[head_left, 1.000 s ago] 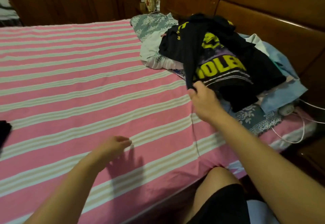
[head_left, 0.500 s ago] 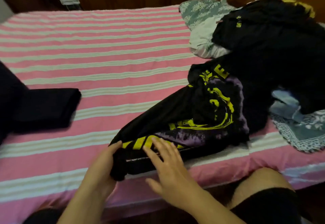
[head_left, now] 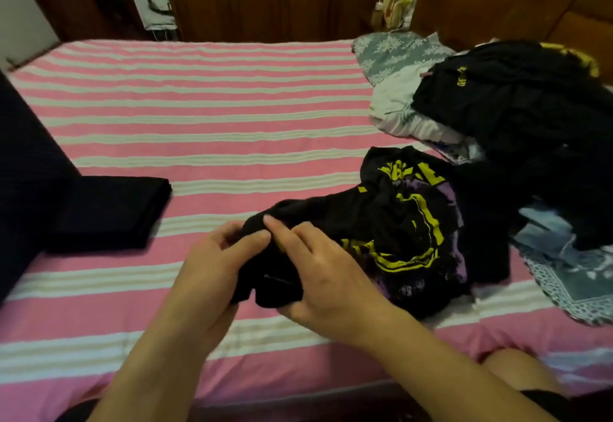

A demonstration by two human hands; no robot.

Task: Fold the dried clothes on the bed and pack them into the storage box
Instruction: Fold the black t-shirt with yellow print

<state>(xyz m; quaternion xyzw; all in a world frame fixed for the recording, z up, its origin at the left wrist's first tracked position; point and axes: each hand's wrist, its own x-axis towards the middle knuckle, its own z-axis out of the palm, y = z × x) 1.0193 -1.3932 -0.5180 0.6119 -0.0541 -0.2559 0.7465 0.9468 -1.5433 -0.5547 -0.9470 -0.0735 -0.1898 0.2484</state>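
- The black cotton T-shirt with a yellow and purple print (head_left: 398, 232) lies bunched on the near part of the pink and white striped bed (head_left: 205, 116), between the person and the heap of unfolded dark clothes (head_left: 517, 116) at the right.
- The left hand (head_left: 212, 262) and the right hand (head_left: 318, 272) both grip the shirt's near, left end; the fingers (head_left: 265, 242) of each are curled and clamped on the cloth, thumbs close together.
- The shirt looks light, soft and limp, so it should sag and wrinkle wherever it is not held. It is not fragile and unlikely to slip.
- A good hold would probably be a seam or the hem corners, one in each hand, so the cloth can be pulled flat. Which edge is held now cannot be told.
- Its long axis runs from the hands at the lower left up and away to the right, with the print facing up.
- A folded black garment (head_left: 109, 209) lies on the bed well to the left, beside a dark woven object (head_left: 23, 169) at the frame's edge.
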